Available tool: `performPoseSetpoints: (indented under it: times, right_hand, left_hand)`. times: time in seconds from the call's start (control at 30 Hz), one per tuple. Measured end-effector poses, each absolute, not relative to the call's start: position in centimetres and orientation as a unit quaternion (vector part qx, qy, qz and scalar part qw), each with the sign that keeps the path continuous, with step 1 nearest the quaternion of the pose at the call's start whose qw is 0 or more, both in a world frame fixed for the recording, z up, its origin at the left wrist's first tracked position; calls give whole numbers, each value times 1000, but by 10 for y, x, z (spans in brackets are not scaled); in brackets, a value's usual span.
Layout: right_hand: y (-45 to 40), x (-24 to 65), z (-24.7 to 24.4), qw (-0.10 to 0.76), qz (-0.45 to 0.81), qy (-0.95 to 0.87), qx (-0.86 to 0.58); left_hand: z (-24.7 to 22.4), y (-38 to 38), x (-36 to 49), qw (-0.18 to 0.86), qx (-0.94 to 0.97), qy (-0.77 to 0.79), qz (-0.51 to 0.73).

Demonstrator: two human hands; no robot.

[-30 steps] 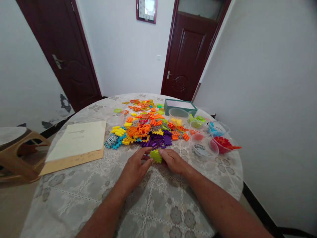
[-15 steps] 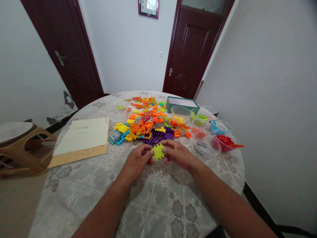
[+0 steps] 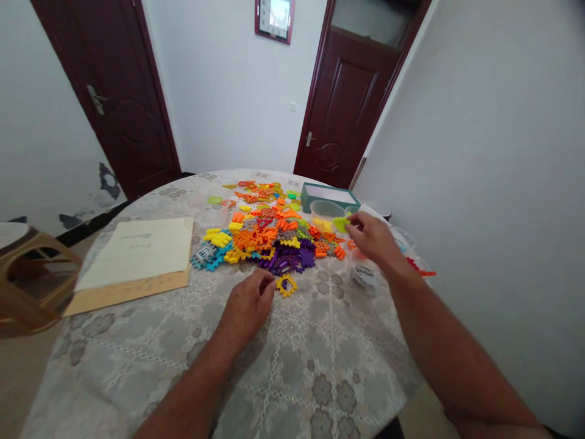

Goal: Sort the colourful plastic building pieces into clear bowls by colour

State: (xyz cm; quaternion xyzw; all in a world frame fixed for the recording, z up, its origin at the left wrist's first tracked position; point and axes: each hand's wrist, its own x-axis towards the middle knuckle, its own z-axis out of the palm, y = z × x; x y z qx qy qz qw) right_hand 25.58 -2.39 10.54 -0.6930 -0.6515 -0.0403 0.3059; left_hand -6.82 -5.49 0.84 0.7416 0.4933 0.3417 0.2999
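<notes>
My left hand [image 3: 249, 303] is low over the front of the table, its thumb and fingers closed at the left edge of a yellow square frame piece [image 3: 279, 285] with toothed sides. A bit of purple shows through the frame's opening. Out to the right, my right hand [image 3: 372, 235] pinches a lime-green toothed plastic piece [image 3: 340, 224] above the clear tubs. Just beyond the left hand lies a heap of interlocking plastic pieces [image 3: 260, 235] in orange, yellow, purple, blue and grey.
A clear tub [image 3: 328, 209] with yellow pieces stands before a green box [image 3: 307, 198]. Another tub [image 3: 365, 277] holds grey pieces; red pieces [image 3: 418, 266] lie partly behind my right arm. Paper sheets [image 3: 137, 250] lie at left, near a stool [image 3: 39, 274].
My right hand has carried the lime-green piece from beside my left hand out to the tubs at the right. The yellow frame piece now shows at my left fingertips.
</notes>
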Motion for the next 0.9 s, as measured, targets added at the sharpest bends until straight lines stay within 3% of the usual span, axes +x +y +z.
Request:
performPoseSetpoints:
  times: [0.1, 0.23, 0.47, 0.67, 0.9]
  right_hand:
    - [22, 304, 124, 176, -160, -599, -764]
    - [71, 347, 123, 27, -163, -545, -822]
    - [88, 368, 108, -1, -140, -534, -834]
    - [74, 322, 99, -17, -110, -616, -780]
    - [50, 255, 64, -137, -12, -694, -706]
  left_hand:
    - [5, -54, -68, 261, 756, 502, 329]
    - [-1, -51, -70, 229, 762, 508, 329]
    - [-4, -49, -70, 242, 766, 503, 319]
    - [-6, -48, -70, 241, 772, 499, 312]
    - [-6, -49, -69, 242, 776, 499, 301]
